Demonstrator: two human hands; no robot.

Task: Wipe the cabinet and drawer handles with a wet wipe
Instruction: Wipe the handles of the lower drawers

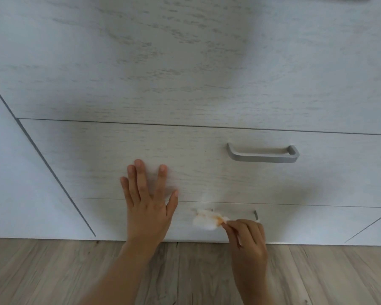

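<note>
I logged right hand (246, 236) pinching wet wipe (207, 220) at lowest handle (255, 215), left end, axis running rightward; left hand (149, 201) splayed flat.

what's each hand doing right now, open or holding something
Left hand: open, fingers spread flat on the drawer front.
Right hand: pinching the wet wipe at the bottom drawer handle.

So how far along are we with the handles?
In hand: the right hand pinches the wet wipe, already stained orange, so some wiping is done, at the bottom drawer handle; the left hand lies flat on the drawer front. Nothing shows whether the middle drawer handle is wiped yet.
</note>
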